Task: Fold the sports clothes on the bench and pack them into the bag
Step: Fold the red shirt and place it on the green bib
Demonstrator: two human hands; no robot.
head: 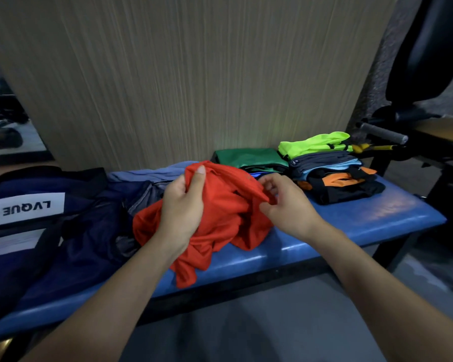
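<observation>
Grasping the crumpled red shirt (215,215), both grips, left hand (182,207) and right hand (285,205), seemingly hide its collar.

head cam | looks forward and down, close over bench (351,220) (wide-angle) | far edges perhaps distorted

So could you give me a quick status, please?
Both hands, left hand and right hand, gripping red shirt, unfolded. Bag left, nothing blocking.
</observation>
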